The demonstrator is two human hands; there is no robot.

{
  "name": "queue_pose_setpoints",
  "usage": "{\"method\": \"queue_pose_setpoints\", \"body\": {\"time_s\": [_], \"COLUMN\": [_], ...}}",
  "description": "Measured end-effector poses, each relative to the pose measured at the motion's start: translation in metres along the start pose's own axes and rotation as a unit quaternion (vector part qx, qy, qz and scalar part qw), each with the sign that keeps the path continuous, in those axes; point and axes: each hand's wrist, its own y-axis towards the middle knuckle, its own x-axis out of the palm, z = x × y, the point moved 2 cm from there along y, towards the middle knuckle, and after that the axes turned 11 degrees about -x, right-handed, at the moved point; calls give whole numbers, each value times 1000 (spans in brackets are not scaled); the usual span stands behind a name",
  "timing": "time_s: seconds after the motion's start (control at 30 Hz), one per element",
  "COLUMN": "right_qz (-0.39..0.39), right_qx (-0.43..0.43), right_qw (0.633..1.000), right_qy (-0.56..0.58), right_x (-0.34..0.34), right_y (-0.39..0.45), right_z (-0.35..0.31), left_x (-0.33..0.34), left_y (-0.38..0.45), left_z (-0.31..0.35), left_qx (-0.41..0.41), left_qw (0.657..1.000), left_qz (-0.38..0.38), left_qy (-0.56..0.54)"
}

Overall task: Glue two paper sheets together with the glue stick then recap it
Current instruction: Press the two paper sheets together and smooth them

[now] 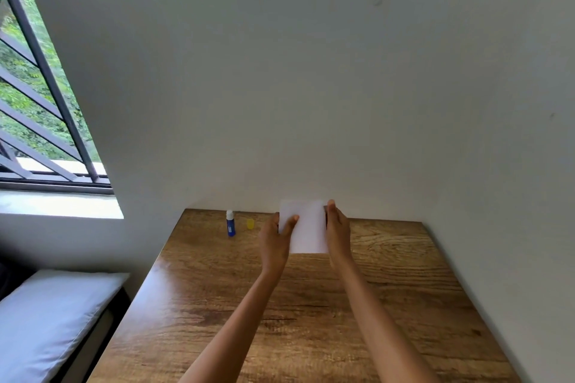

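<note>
A white paper sheet point(306, 225) is held at the far end of the wooden table point(311, 305), close to the wall. My left hand point(275, 242) grips its left edge with the thumb on top. My right hand point(337, 232) grips its right edge. Whether it is one sheet or two stacked, I cannot tell. The blue glue stick point(230, 224) stands upright and uncapped at the far left of the table, its white tip showing. Its yellow cap point(250, 223) sits just right of it, apart from the stick.
A plain white wall runs behind and to the right of the table. A barred window point(40, 121) is at the left. A white cushion point(46, 317) lies below the table's left edge.
</note>
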Motion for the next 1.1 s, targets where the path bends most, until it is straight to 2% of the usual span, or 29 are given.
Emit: {"method": "queue_pose_setpoints", "body": {"time_s": [0.13, 0.27, 0.43, 0.57, 0.67, 0.73, 0.87, 0.97, 1.1], "right_qz": [-36, -17, 7, 61, -11, -39, -20, -7, -69], "right_qx": [-47, -52, -71, -30, 9, 24, 43, 92, 140], "right_qw": [994, 992, 988, 988, 981, 982, 992, 993, 987], "right_qy": [-93, -118, -139, -135, -193, -184, -115, -72, -47], "right_x": [-3, -12, -24, -37, -44, -47, -52, -57, -71], "right_y": [-5, -13, -15, -4, 10, 22, 32, 29, 16], "right_z": [11, 25, 39, 47, 50, 50, 51, 57, 73], "left_x": [7, 17, 30, 45, 54, 61, 71, 74, 78], "left_y": [-3, -2, 2, 3, 6, 6, 6, 9, 17], "left_z": [-7, -13, -22, -20, -19, -18, -15, -19, -33], "left_qx": [7, -28, -30, -22, -16, -19, -3, -3, -25], "left_qw": [1000, 999, 999, 999, 999, 998, 998, 998, 996], "left_qz": [7, -15, 4, 34, 12, -11, -17, -12, -1], "left_qy": [4, -9, 33, 17, 50, 65, 62, 64, 83]}}
